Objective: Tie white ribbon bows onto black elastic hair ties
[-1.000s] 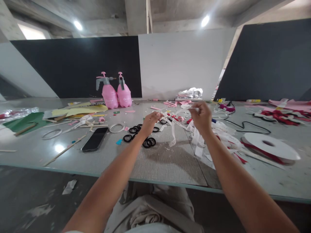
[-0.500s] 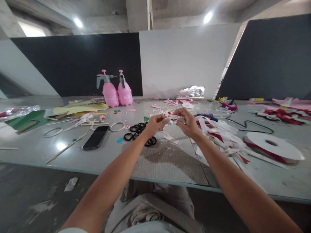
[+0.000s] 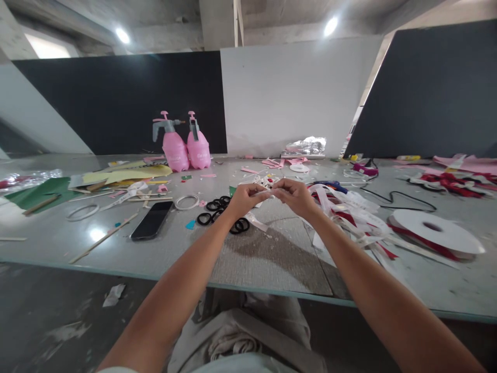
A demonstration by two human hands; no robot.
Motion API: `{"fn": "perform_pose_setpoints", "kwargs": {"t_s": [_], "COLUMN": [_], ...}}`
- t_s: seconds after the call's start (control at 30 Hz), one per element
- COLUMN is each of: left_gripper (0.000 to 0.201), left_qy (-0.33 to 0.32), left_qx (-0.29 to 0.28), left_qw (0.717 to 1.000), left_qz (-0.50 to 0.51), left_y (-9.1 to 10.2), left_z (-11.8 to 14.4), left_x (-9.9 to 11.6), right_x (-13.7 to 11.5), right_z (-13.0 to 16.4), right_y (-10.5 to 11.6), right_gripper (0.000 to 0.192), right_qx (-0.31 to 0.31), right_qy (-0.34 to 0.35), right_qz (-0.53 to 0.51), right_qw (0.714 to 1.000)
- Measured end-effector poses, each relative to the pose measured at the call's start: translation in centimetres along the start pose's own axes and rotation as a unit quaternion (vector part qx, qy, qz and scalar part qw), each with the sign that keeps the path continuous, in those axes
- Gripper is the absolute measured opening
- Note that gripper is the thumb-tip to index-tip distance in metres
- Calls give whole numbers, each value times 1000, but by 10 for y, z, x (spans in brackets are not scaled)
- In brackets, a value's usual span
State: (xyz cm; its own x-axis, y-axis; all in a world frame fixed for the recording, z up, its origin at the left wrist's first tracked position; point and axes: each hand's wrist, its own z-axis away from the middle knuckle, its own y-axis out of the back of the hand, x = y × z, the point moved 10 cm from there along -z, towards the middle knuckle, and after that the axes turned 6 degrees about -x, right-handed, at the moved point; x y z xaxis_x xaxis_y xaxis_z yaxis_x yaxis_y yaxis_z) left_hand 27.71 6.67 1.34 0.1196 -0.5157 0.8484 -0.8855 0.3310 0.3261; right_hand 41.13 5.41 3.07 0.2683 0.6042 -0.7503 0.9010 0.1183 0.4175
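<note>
My left hand [image 3: 247, 199] and my right hand [image 3: 295, 198] meet fingertip to fingertip above the table. Both are closed in a pinch on a white ribbon [image 3: 258, 223], mostly hidden by the fingers; one end hangs below my left hand toward the tabletop. Several black hair ties [image 3: 217, 205] lie beside and under my left wrist. Small white pieces [image 3: 264, 181] are heaped just behind the fingers. A tangle of white and red ribbons [image 3: 349, 207] lies by my right forearm, with a blue-handled tool [image 3: 330, 185] at its back.
A large white ribbon spool [image 3: 446, 233] lies at the right. Left of my hands are a phone [image 3: 152, 220], a metal ring [image 3: 187, 202] and thin sticks [image 3: 103, 238]. Two pink spray bottles [image 3: 175, 151] stand behind. The table's front edge [image 3: 272, 293] runs close to me.
My hands have drawn together, fingertips now meeting where the ribbon showed between them before. The ribbon's hanging end has shifted slightly left.
</note>
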Motion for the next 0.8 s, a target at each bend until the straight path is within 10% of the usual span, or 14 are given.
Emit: {"fn": "perform_pose_setpoints", "kwargs": {"t_s": [0.3, 0.5, 0.8], "left_gripper": [34, 23, 48], "left_qy": [-3, -147, -4], "left_qx": [-37, 147, -138], "left_qw": [998, 954, 963], "left_qz": [-53, -214, -231], "left_y": [-5, 27, -42], "left_z": [-2, 17, 14], "left_x": [7, 53, 19], "right_x": [24, 22, 22], "right_z": [2, 5, 6], "right_y": [-10, -4, -3], "right_gripper": [30, 33, 29], "right_qx": [67, 112, 131], "right_qy": [-86, -100, -100], "right_qz": [-250, -342, -360], "right_qw": [962, 928, 918]}}
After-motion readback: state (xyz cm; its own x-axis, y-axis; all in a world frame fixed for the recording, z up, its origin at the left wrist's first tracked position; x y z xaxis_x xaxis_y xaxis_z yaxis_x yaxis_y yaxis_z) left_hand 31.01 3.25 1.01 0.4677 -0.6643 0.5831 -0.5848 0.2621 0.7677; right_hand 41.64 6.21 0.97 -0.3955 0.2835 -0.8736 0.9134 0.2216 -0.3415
